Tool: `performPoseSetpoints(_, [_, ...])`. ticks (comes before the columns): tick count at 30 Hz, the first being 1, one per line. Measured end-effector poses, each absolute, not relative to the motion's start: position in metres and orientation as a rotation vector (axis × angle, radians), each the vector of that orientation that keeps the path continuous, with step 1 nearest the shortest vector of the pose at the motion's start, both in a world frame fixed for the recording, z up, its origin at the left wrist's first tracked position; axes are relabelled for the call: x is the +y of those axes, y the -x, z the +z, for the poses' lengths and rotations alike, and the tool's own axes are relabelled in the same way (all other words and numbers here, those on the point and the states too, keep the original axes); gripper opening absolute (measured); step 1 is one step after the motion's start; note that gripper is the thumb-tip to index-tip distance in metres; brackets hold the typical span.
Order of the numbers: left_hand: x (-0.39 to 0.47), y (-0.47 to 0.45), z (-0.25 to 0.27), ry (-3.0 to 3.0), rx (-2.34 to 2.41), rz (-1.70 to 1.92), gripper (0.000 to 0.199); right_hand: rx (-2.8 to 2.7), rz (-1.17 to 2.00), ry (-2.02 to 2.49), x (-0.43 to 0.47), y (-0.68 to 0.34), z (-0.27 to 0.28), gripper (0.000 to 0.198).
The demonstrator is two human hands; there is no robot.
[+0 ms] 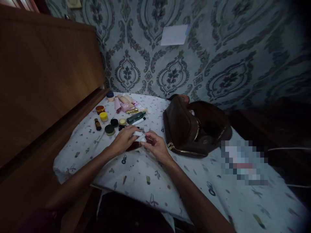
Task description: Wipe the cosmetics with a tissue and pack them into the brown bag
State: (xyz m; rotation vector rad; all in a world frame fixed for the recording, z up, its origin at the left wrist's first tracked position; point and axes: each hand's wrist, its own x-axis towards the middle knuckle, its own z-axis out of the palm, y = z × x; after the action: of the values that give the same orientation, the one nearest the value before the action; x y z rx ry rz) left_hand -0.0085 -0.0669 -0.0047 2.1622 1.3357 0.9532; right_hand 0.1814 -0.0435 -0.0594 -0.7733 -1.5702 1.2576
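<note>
Both hands meet over the cloth-covered table. My left hand point(124, 139) pinches one side of a crumpled white tissue-like piece point(140, 138). On its other side the fingers of my right hand point(156, 147) are closed. Just below them lies a dark reddish-brown object point(133, 146), partly hidden by my left hand, its kind unclear. Beyond my left hand are a black tube with a silver end point(141, 128), a white pen-like tube point(139, 122) and a dark green bottle point(136, 117). A dark green-lidded jar point(109, 130) stands to its left.
An open brown leather bag point(184, 129) stands right of my hands. Several jars, a small brown bottle point(97, 124) and pink tubes point(117, 104) fill the back left. A wooden cabinet point(48, 64) borders the left; a patterned wall point(145, 64) rises behind. A blurred patch covers something at right.
</note>
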Motion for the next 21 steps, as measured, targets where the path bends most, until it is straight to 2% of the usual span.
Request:
performPoseSetpoints(10, [-0.073,0.061,-0.042,-1.697,1.212,0.907,0.028,-1.676,1.257,0.739,-0.042,-0.185,-0.058,0.023])
performPoseSetpoints(21, [-0.083,0.035,-0.015,-1.909,1.178,0.993,0.031,-1.863,0.967,0.630,-0.048,-0.191,-0.037,0.017])
